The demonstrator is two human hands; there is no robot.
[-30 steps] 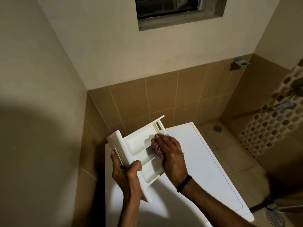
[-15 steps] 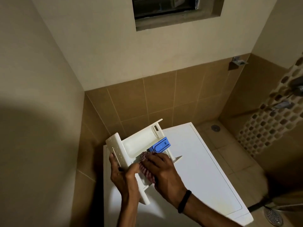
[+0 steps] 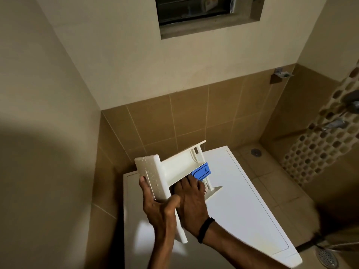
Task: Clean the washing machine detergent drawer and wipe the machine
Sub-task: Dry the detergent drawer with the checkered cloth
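- Head view: the left hand (image 3: 159,206) has a tight grip on the front end of the white detergent drawer (image 3: 178,164), with its thumb curled over the edge. The drawer is held up just above the top of the washing machine (image 3: 242,191).
- The right hand (image 3: 191,200) lies inside the drawer, right beside that grip. Its fingertips reach the blue part (image 3: 201,170). I cannot tell if it is holding anything.
- A second ago this hand covered the blue part. It has since slid back toward the left grip, and the striped cloth is now hidden under it.
- I think the drawer is still being wiped, and the machine is not wiped yet.
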